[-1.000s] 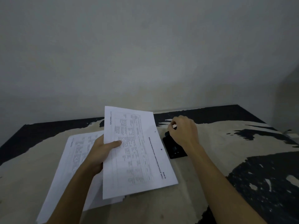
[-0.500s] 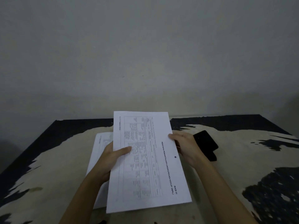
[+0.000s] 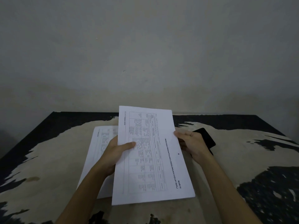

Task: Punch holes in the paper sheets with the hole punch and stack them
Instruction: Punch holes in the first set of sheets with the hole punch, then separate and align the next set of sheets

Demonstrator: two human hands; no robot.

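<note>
I hold a printed paper sheet (image 3: 153,159) above the table, with a table of text and one punched hole near its right edge. My left hand (image 3: 116,152) grips its left edge, thumb on top. My right hand (image 3: 192,144) pinches its right edge. Under it on the left lies a stack of printed sheets (image 3: 100,147), partly hidden by the held sheet and my left arm. The black hole punch (image 3: 207,139) rests on the table just behind my right hand, partly covered by it.
The table (image 3: 56,159) has a worn top, black with large beige patches. A bare grey wall (image 3: 145,54) rises right behind its far edge. The table's left and right corners are in view.
My right hand left the hole punch and took the sheet's right edge. The sheet moved to the middle, held in both hands. The view shifted left.
</note>
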